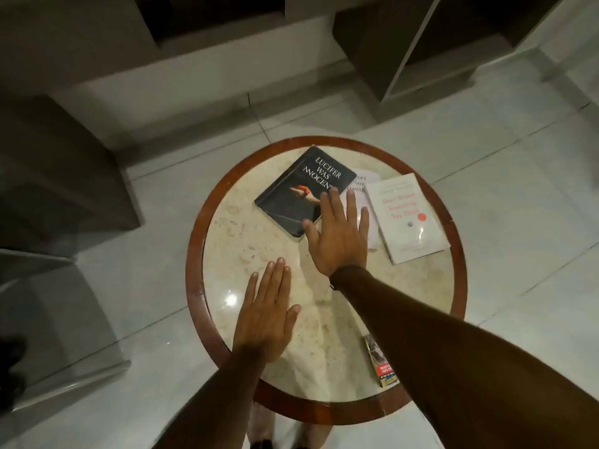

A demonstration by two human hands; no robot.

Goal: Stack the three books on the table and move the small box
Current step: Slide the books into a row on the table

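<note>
Three books lie on the far half of a round marble table (252, 241). A dark book (291, 186) with white title lettering lies at the far middle. A white book with red lettering (410, 218) is at the right. Between them a third, pale book (364, 189) is mostly hidden under the dark book and my right hand. My right hand (338, 236) is spread flat, fingertips over the dark book's near right corner and the pale book. My left hand (265, 309) hovers flat and empty over the near table. A small yellow-and-red box (381, 362) lies at the near right rim, partly under my right forearm.
The table has a reddish wooden rim (194, 254) and stands on a glossy white tiled floor. Dark furniture (58, 176) stands at the left. A cabinet with open shelves (431, 53) is at the far right. My feet show below the table's near edge.
</note>
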